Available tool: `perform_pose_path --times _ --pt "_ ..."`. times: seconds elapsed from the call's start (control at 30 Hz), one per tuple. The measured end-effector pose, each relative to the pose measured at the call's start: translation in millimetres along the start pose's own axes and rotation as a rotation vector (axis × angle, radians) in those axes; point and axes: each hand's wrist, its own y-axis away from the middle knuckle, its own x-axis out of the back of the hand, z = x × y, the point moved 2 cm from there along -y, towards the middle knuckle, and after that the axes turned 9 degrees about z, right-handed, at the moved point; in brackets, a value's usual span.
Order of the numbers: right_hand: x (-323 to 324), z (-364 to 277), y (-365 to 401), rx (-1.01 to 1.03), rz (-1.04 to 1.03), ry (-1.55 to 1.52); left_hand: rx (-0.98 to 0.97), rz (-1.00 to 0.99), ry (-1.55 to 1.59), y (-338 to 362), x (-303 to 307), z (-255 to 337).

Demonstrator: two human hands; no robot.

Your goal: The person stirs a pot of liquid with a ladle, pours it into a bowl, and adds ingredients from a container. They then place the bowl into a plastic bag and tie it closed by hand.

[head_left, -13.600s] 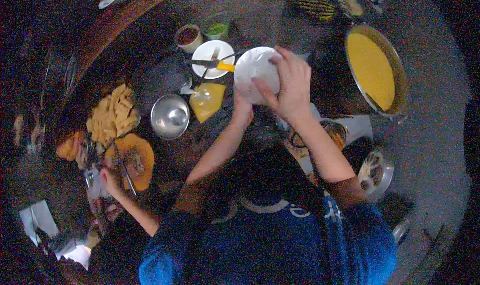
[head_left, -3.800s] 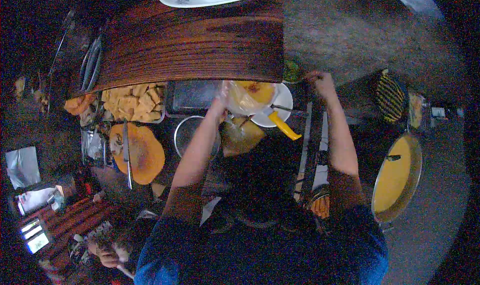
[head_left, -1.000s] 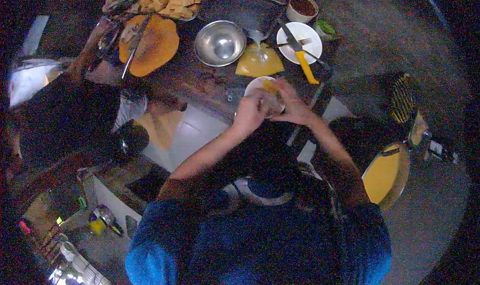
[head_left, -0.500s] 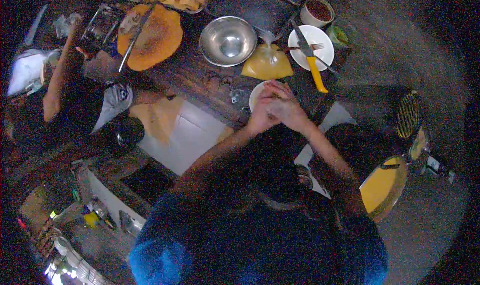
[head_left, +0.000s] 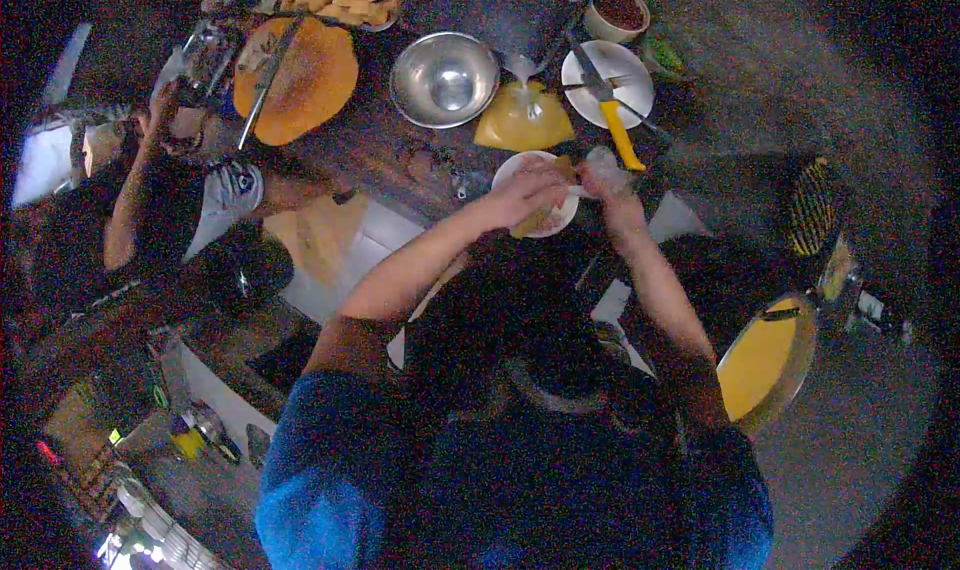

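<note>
A small white plate [head_left: 508, 166] with yellow food [head_left: 536, 221] sits at the near edge of the dark wooden counter [head_left: 380, 150]. My left hand [head_left: 525, 192] lies over the plate, its fingers curled on the yellow food. Just to the right of the plate, my right hand [head_left: 612, 182] pinches a crumpled clear plastic bag [head_left: 603, 157]. The two hands are a short way apart.
Behind the plate lie a tied bag of yellow liquid [head_left: 522, 122], a steel bowl [head_left: 445, 78], a white plate [head_left: 590, 65] bearing a yellow-handled knife [head_left: 620, 145], and a cup [head_left: 618, 10]. An orange round slab [head_left: 300, 65] lies left. A pan of yellow batter [head_left: 765, 365] stands right. Another person [head_left: 150, 210] works at left.
My hands, clasped together over the plate half a second ago, have parted. The right hand has drawn the plastic bag off to the right, while the left stays on the food.
</note>
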Motion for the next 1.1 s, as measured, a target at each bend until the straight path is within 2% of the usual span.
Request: perform_pose_path --times 0.03,0.13,0.17,0.23,0.3,0.37,0.43,0.47,0.53,0.57,0.63,0.67,0.73,0.77,0.8,0.87,0.93,0.97,1.03,1.07,1.1 --pt "4.4 6.0 2.8 -0.139 0.03 -0.098 0.215 -0.11 0.133 -1.1 0.2 0.1" --pt "15.7 -5.9 14.7 -0.584 0.136 -0.433 -0.065 0.065 -0.211 -7.7 -0.7 20.9" --pt "19.9 -0.1 9.6 -0.59 0.018 -0.367 -0.147 0.056 -0.299 -8.4 0.0 20.8" --pt "29.2 24.2 -14.7 -0.597 -0.217 -0.234 -0.311 0.039 -0.474 -8.0 1.8 16.2" --pt "7.6 44.3 -48.7 -0.467 -0.229 -0.091 -0.276 -0.01 -0.515 -14.0 -10.9 2.1" --pt "-23.9 50.6 -78.4 -0.318 -0.48 -0.107 -0.368 -0.072 -0.589 -18.2 -12.5 1.2" --pt "-48.0 50.0 -100.1 -0.063 -0.503 0.3 -0.582 -0.144 -0.696 -21.8 -0.7 16.5" --pt "-53.0 49.9 -104.6 0.067 -0.507 0.502 -0.374 -0.135 -0.585 -23.7 3.4 18.4" --pt "-44.2 30.4 -94.2 0.214 -0.381 0.421 0.039 -0.115 -0.356 -19.3 5.7 22.4" --pt "-39.5 19.7 -83.6 0.286 -0.317 0.379 0.161 0.053 -0.336 -9.2 0.8 18.1" --pt "-21.2 24.8 -53.3 -0.141 -0.295 0.292 0.403 0.391 -0.288 19.3 -18.4 3.4" --pt "-14.7 28.0 -34.9 -0.353 -0.282 0.245 0.532 0.484 -0.005 23.9 -23.8 4.2" --pt "-26.9 50.0 2.8 -0.621 -0.242 0.038 0.816 0.629 0.518 23.3 -36.7 11.8" --pt "-39.1 66.8 12.8 -0.497 -0.148 -0.06 0.949 0.691 0.788 23.4 -44.2 15.5" --pt "-53.7 86.6 20.7 -0.37 -0.055 -0.156 0.925 0.691 0.65 23.3 -48.2 18.6" --pt "-56.0 81.3 33.1 -0.364 -0.015 -0.174 0.869 0.686 0.378 24.0 -53.6 24.2" --pt "-33.3 28.1 41.5 -0.604 -0.123 -0.02 0.886 0.676 0.792 21.6 -44.3 42.2" --pt "-24.4 21.5 40.0 -0.568 -0.19 -0.065 0.886 0.663 1.0 20.3 -36.4 52.4" --pt "-1.3 15.0 28.7 -0.494 -0.325 -0.152 0.755 0.596 0.762 20.2 -13.7 65.7" --pt "4.8 6.1 15.0 -0.26 -0.394 0.166 0.688 0.561 0.644 20.9 -4.0 68.6" --pt "9.2 -17.9 11.6 -0.001 -0.371 0.28 0.496 0.5 0.437 18.7 4.2 68.7"
